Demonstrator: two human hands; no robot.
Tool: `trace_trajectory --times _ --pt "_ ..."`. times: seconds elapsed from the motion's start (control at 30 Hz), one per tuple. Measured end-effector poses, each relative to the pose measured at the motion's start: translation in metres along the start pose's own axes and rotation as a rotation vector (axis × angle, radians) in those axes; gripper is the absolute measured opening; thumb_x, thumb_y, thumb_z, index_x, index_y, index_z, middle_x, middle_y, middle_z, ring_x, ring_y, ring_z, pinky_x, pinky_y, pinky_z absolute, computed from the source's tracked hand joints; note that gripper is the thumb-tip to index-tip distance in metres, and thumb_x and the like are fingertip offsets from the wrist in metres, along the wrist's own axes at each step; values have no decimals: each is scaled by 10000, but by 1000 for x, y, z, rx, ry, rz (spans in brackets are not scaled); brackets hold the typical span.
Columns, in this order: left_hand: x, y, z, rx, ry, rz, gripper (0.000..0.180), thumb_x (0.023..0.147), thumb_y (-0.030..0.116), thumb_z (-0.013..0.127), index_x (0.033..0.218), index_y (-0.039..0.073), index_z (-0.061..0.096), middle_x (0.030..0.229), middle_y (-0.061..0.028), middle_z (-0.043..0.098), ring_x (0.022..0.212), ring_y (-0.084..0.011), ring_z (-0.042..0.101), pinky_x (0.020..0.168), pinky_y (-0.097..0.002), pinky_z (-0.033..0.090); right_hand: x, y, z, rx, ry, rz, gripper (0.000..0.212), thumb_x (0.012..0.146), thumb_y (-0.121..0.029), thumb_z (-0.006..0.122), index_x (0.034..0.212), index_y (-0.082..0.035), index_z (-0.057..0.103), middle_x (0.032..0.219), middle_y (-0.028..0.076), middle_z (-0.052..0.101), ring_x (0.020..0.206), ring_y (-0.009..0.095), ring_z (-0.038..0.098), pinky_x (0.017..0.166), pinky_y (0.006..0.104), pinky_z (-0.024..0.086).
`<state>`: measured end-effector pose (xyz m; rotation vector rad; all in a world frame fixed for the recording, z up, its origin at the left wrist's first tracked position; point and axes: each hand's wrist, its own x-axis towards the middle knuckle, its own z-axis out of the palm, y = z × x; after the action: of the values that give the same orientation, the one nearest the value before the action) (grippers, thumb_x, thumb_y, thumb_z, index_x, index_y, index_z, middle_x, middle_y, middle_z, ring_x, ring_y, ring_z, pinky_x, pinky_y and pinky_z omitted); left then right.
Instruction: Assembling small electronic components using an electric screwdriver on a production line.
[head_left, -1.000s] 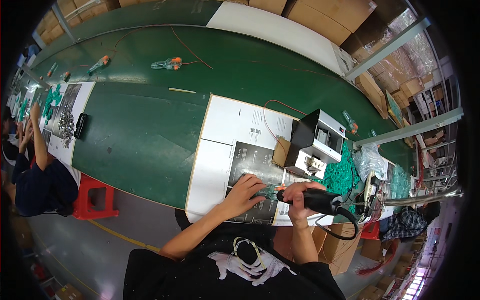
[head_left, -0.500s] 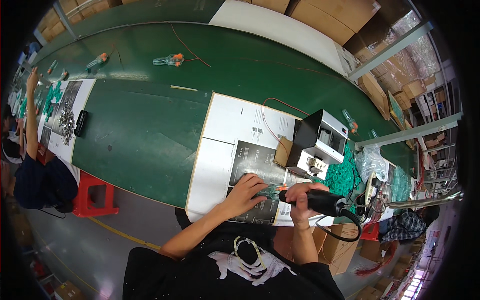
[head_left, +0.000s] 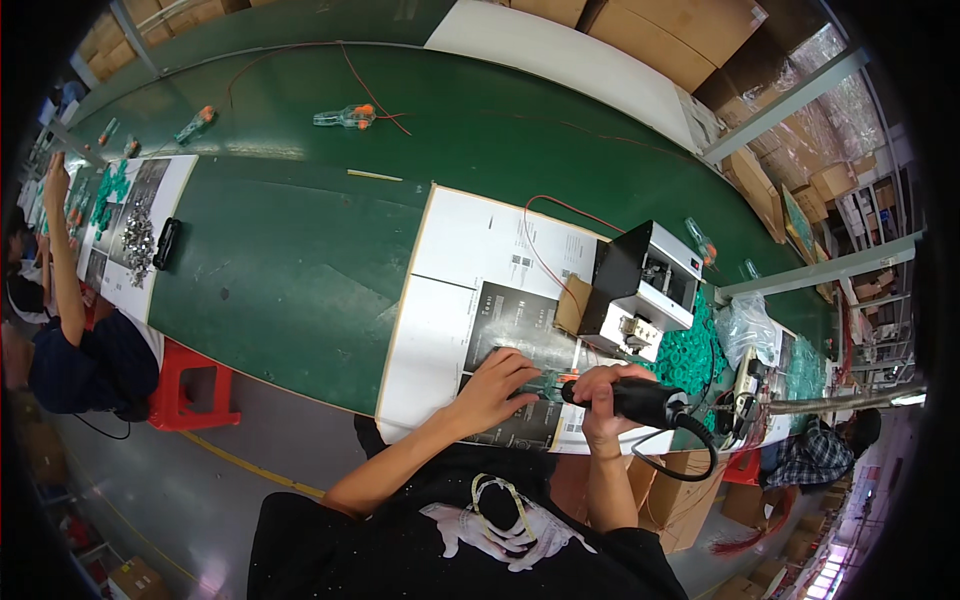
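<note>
My right hand (head_left: 602,402) is wrapped round a black electric screwdriver (head_left: 645,402), held level with its tip to the left and its curled cable trailing off to the right. The tip meets the end of a clear plastic housing with an orange part (head_left: 546,388), lying low over the printed cardboard sheet (head_left: 430,330). My left hand (head_left: 497,390) grips the housing's other end, its fingers covering much of it. Just beyond my hands stands a black and silver machine (head_left: 642,290) with a red wire. The exact contact of tip and housing is too small to make out.
Green plastic rings (head_left: 690,350) are heaped right of the machine, with a clear bag (head_left: 745,330) beside them. Similar orange-ended housings (head_left: 346,117) lie along the green table (head_left: 290,240). At the left, a co-worker (head_left: 90,350) sits near a red stool (head_left: 195,385) and metal parts (head_left: 138,245).
The whole view has shifted slightly. Both hands, the screwdriver and the housing keep nearly the same pose. The co-worker's raised hand at the left has moved a little.
</note>
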<state>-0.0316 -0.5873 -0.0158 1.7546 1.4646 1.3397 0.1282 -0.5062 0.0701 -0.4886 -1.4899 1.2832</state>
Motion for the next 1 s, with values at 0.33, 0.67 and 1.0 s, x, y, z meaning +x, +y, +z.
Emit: trace_trajectory --times 0.33,0.67,1.0 --pt "-8 6 -3 144 -3 -48 411 806 206 786 1156 29 664 1112 -102 600 1080 -311 531 930 -414 430 -14 15 -8 -95 -144 -28 391 892 -17 718 1117 -78 404 806 86 622 696 179 622 665 324 533" --pt "-9 3 1 165 -7 -1 428 791 208 801 1158 29 674 1088 -105 614 1055 -319 552 909 -430 461 2 8 -1 -163 -3 22 321 933 -27 652 1147 -61 415 689 59 548 515 168 542 520 330 518" --pt "188 -118 -123 350 170 169 323 843 155 754 1119 5 681 1142 -187 669 1119 -374 614 983 -442 496 83 -68 -58 -129 500 -244 210 931 -7 592 1106 10 478 615 51 503 468 153 501 481 306 478"
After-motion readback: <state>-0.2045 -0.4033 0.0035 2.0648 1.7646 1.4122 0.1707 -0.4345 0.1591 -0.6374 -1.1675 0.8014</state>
